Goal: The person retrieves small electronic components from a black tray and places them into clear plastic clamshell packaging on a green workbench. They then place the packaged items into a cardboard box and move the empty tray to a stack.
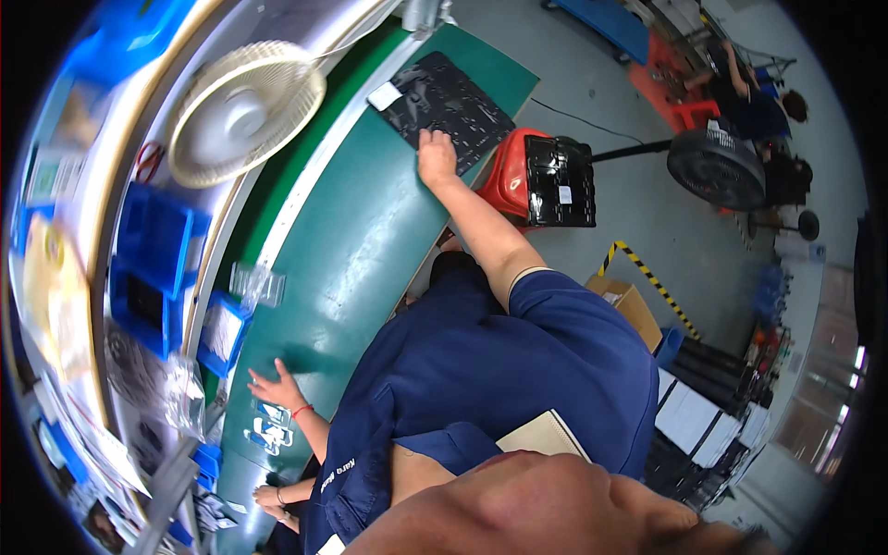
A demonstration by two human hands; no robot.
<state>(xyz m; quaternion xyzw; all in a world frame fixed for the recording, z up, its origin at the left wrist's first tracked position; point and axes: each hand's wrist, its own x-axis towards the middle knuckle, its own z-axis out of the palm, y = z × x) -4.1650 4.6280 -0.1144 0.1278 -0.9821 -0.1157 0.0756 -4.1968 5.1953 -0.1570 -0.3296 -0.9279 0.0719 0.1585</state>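
Observation:
My right hand (437, 159) reaches to the far end of the green workbench (324, 250). Its fingers lie on the edge of a flat black moulded plastic tray (449, 102) that carries a white label. My left hand (278, 386), with a red band at the wrist, is over the bench with its fingers spread and nothing in it. Beside that wrist lie several small clear packs with blue and white parts (269, 429). A clear plastic box (257, 284) stands at the bench's back edge.
Blue bins (159, 236) and a round fan (245, 116) line the bench's back. Another person's hand (269, 498) is near my left arm. A red chair (507, 180) holds another black tray (561, 182). A black fan (715, 168) and carton (629, 310) stand on the floor.

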